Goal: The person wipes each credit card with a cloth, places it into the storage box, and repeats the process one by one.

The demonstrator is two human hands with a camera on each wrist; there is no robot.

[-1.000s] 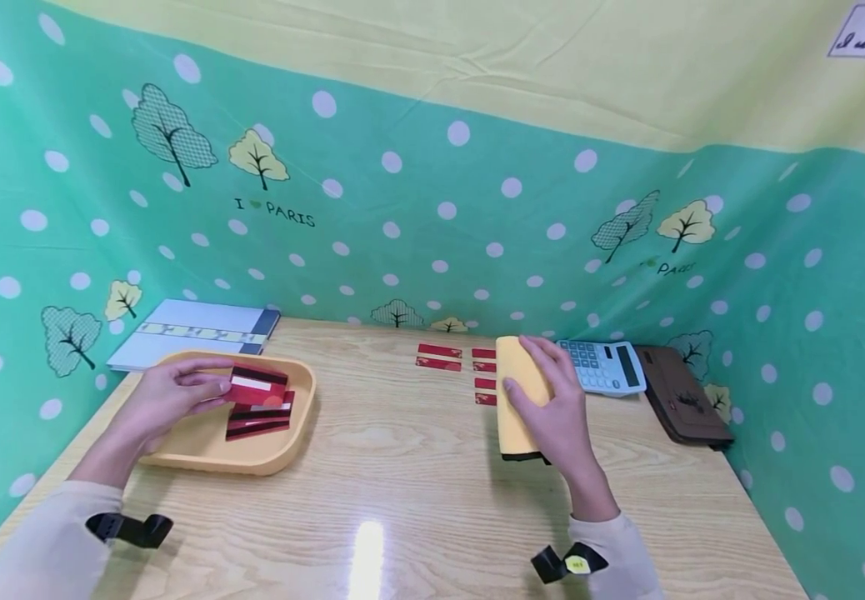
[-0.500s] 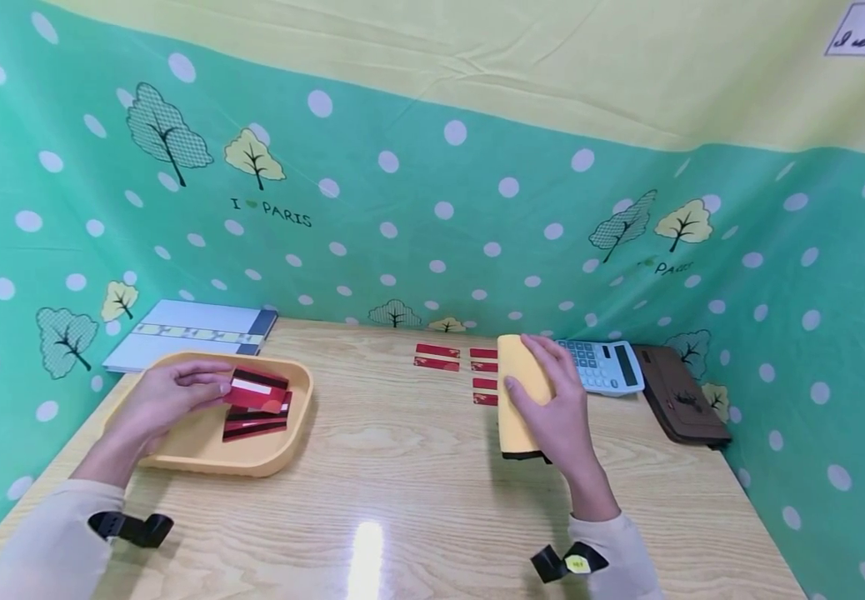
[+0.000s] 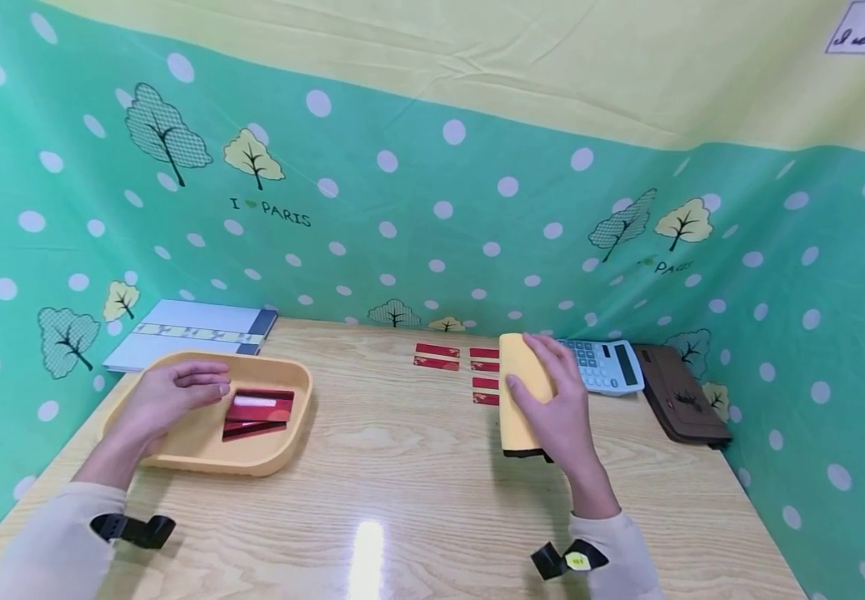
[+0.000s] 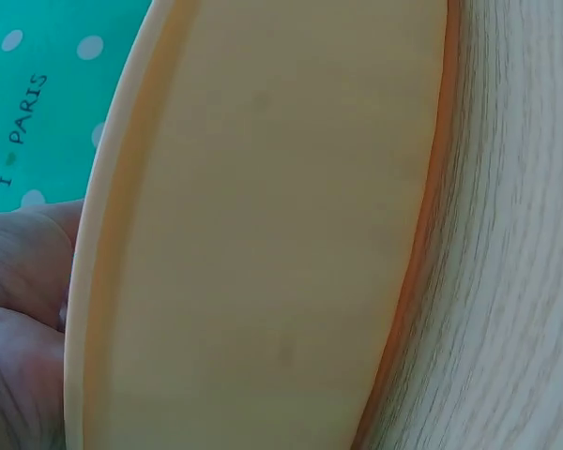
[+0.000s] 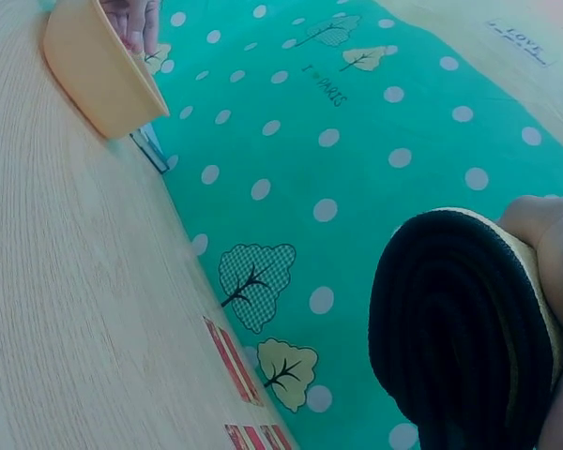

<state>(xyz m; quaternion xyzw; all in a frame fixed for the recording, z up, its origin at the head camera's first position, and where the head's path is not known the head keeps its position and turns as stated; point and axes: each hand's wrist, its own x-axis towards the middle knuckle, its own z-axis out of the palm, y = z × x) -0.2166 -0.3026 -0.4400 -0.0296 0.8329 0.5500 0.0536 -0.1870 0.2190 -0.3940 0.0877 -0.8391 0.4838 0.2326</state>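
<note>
Over the left part of a yellow plastic tray [image 3: 233, 465] my left hand [image 3: 170, 398] hovers, thumb and fingers loosely bent, holding nothing I can see. Red bank-style cards [image 3: 258, 408] with dark and white stripes lie overlapping inside the tray, right of the fingertips. My right hand [image 3: 556, 400] grips a rolled-up pad [image 3: 520, 396], yellow outside, above the table. The right wrist view shows the roll's end [image 5: 460, 328] with several black layers. In the left wrist view the tray's outer wall [image 4: 281, 225] covers most of the left hand [image 4: 23, 300].
Flat on the table behind the roll lie red cards [image 3: 437, 357], some partly hidden by it. A light blue calculator [image 3: 612, 368] and a brown case [image 3: 683, 396] stand at the back right. A white-and-blue folder [image 3: 192, 323] lies behind the tray. Green polka-dot cloth [image 3: 402, 167] hangs around the table.
My left hand has let go of the red card it pinched; that card now lies on the others in the tray. My right hand keeps the roll almost in place.
</note>
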